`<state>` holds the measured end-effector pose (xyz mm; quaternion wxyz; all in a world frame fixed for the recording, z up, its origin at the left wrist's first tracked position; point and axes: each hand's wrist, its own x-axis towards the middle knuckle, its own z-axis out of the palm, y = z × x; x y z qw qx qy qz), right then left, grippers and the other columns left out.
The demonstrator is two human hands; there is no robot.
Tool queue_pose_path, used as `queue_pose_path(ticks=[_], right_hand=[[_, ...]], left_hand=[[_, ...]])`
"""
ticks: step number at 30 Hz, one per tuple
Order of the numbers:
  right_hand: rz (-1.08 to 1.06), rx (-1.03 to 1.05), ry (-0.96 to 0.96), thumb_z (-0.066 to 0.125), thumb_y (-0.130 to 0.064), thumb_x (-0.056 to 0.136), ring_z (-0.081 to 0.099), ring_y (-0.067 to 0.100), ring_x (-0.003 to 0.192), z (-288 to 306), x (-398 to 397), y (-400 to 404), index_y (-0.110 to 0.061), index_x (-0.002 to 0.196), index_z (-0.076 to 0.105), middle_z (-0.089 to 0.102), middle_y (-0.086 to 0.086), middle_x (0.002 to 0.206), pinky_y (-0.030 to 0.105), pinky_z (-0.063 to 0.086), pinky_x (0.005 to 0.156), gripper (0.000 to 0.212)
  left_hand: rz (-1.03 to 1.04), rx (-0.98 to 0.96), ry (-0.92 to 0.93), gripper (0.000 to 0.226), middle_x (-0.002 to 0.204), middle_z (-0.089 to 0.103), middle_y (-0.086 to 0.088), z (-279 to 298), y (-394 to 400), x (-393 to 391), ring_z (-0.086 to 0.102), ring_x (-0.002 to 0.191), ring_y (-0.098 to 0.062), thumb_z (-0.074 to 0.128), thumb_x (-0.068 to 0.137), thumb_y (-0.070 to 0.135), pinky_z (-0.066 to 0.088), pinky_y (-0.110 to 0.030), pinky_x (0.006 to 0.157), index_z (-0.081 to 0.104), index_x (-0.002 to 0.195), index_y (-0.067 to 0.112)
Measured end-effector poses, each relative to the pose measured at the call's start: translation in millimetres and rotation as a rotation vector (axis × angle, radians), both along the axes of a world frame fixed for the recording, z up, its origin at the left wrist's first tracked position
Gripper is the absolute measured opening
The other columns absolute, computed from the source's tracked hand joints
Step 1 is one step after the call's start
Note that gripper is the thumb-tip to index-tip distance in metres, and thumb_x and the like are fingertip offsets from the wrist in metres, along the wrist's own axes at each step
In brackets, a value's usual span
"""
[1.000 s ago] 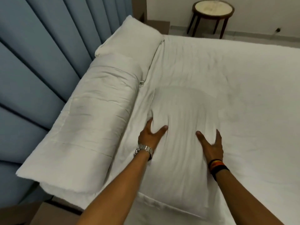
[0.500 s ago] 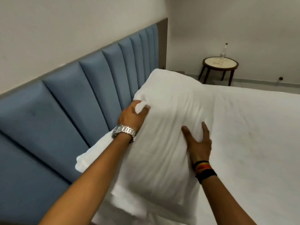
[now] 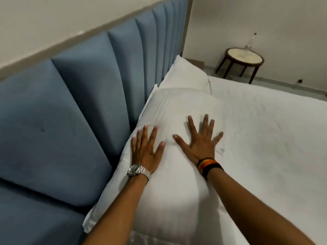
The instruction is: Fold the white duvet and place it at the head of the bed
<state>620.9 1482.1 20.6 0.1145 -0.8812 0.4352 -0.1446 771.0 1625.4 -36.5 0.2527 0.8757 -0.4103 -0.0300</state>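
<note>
A white pillow lies at the head of the bed against the blue headboard. It rests on the folded white duvet, of which only an edge shows at the lower left. My left hand, with a silver watch, lies flat on the pillow near the headboard with fingers spread. My right hand, with dark wristbands, presses flat on the pillow's middle, fingers spread too. Neither hand holds anything. A second white pillow lies further along the headboard.
The white bed sheet stretches to the right. A round dark-legged side table with a glass bottle stands by the far wall beyond the bed corner. The beige wall rises above the headboard.
I lifted the pillow from the mattress and set it down on the folded duvet at the headboard. Both hands let go of it and now lie flat on top.
</note>
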Motion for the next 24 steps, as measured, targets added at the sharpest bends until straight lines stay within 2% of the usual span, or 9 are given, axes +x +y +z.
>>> queue_pose_path(ticks=[3,8,12,16,18,20,22,24], right_hand=[[0.013,0.082,0.166,0.020,-0.102,0.077,-0.024,0.039,0.156,-43,28,-14,-0.057,0.158,-0.013,-0.027,0.006,0.171,0.078,-0.008,0.114,0.099],[-0.039,0.141,0.245,0.017,-0.106,0.071,-0.022,0.037,0.157,-125,28,-44,-0.061,0.154,-0.019,-0.030,0.003,0.170,0.079,-0.004,0.114,0.101],[-0.034,0.202,0.187,0.022,-0.105,0.071,-0.018,0.033,0.159,-127,2,-62,-0.065,0.153,-0.017,-0.024,-0.001,0.172,0.077,-0.002,0.115,0.099],[0.036,0.301,0.098,0.028,-0.104,0.073,-0.022,0.026,0.158,-93,-21,-62,-0.068,0.151,-0.016,-0.026,-0.006,0.171,0.071,-0.011,0.118,0.097],[0.087,0.358,0.015,0.036,-0.097,0.079,-0.018,0.020,0.159,-66,-41,-57,-0.063,0.157,-0.006,-0.019,-0.006,0.173,0.063,-0.012,0.122,0.095],[0.104,0.423,-0.158,0.052,-0.079,0.090,0.002,0.013,0.160,-31,-66,-41,-0.049,0.162,0.022,0.005,-0.005,0.175,0.053,-0.002,0.128,0.083],[0.046,0.462,-0.456,0.066,-0.055,0.096,0.037,0.005,0.149,7,-107,-24,-0.039,0.146,0.056,0.046,-0.008,0.161,0.045,0.025,0.127,0.054],[-0.006,0.428,-0.778,0.075,-0.037,0.095,0.063,0.005,0.124,43,-151,-11,-0.033,0.118,0.076,0.073,-0.012,0.128,0.045,0.048,0.111,0.024]], left_hand=[[0.013,0.007,0.033,0.069,0.174,0.002,0.003,-47,-3,7,0.001,0.160,-0.025,0.017,0.100,0.070,0.003,-0.053,0.126,0.003,0.163,0.046],[0.031,0.083,0.008,0.069,0.173,0.012,0.001,-106,-33,3,0.011,0.158,-0.030,0.024,0.100,0.067,0.010,-0.053,0.125,0.015,0.164,0.042],[0.000,0.110,-0.024,0.069,0.174,0.008,-0.001,-98,-47,-18,0.006,0.159,-0.030,0.024,0.101,0.066,0.005,-0.054,0.125,0.014,0.164,0.040],[-0.025,0.155,-0.008,0.071,0.174,0.001,0.000,-63,-43,-32,0.000,0.159,-0.027,0.020,0.100,0.069,0.002,-0.052,0.126,0.007,0.164,0.041],[-0.025,0.197,0.002,0.072,0.174,-0.005,0.002,-39,-34,-41,-0.004,0.159,-0.025,0.017,0.100,0.071,0.000,-0.051,0.126,0.001,0.164,0.043],[-0.018,0.208,0.037,0.072,0.174,-0.009,0.003,-14,-21,-50,-0.006,0.159,-0.024,0.017,0.099,0.074,-0.002,-0.049,0.126,-0.003,0.162,0.046],[0.002,0.168,0.055,0.073,0.173,-0.009,0.003,20,-19,-54,-0.006,0.159,-0.023,0.016,0.098,0.075,-0.004,-0.048,0.126,-0.005,0.162,0.047],[-0.002,0.137,-0.009,0.073,0.174,-0.006,0.001,62,-32,-57,-0.005,0.159,-0.025,0.015,0.099,0.073,-0.003,-0.049,0.126,-0.002,0.163,0.043]])
